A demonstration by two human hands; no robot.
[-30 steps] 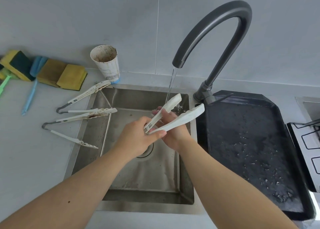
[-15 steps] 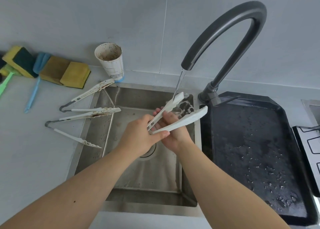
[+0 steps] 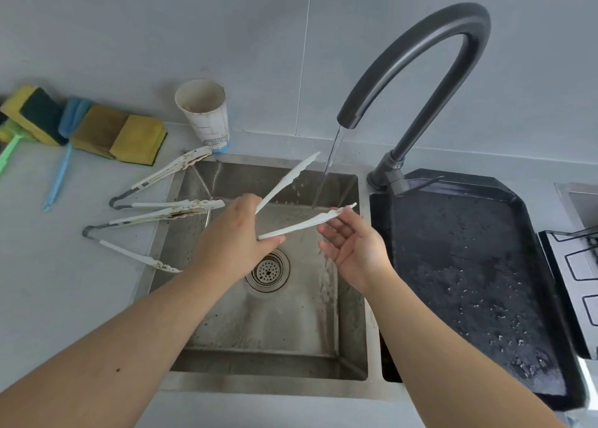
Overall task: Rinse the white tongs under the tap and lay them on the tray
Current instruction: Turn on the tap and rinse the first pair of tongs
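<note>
My left hand point(image 3: 234, 233) grips the hinge end of the white tongs point(image 3: 291, 180) over the steel sink point(image 3: 259, 327). The tongs spread wide, one arm pointing up left of the water stream, the other running right. My right hand point(image 3: 352, 249) is open, palm up, its fingertips touching the lower arm's tip. Water runs from the dark tap point(image 3: 417, 71) between the two arms. The black tray point(image 3: 469, 266) lies right of the sink, wet with droplets.
Two soiled white tongs point(image 3: 161, 207) lie on the counter at the sink's left rim. A dirty paper cup point(image 3: 205, 114) stands behind them. Sponges point(image 3: 119, 133) and a blue brush point(image 3: 61, 169) sit at the far left. A stove grate point(image 3: 579, 259) borders the tray.
The tongs' arms have spread wide apart. My right hand has come off the tongs' middle and moved right, opening under the lower tip. My left hand has shifted left.
</note>
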